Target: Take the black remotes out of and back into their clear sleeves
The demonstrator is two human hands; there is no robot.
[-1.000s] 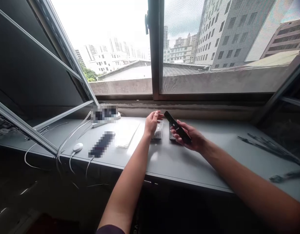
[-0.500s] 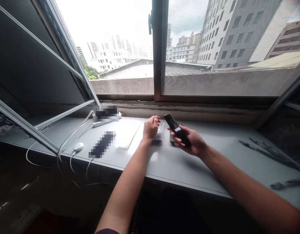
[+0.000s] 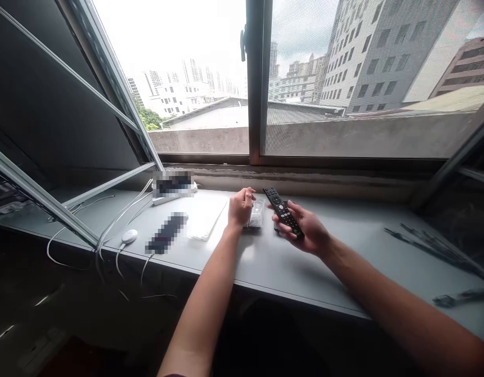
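My right hand grips a black remote control, its button side facing me and its far end tilted up to the left. My left hand is closed, fingers curled inward; whatever may be inside it is hidden. Just right of the left hand lies a clear plastic package on the grey tabletop. Behind the right-hand fingers is a dark object, mostly covered by the hand and remote.
White sheets lie left of my left hand. Farther left are a blurred dark device, a white mouse-shaped item, cables and a white power strip. Dark cables lie at right. A window frame stands behind.
The remote has been turned over in my right hand: its back with a pale label faced me before, now its buttons do. The left hand stays closed and has barely moved.
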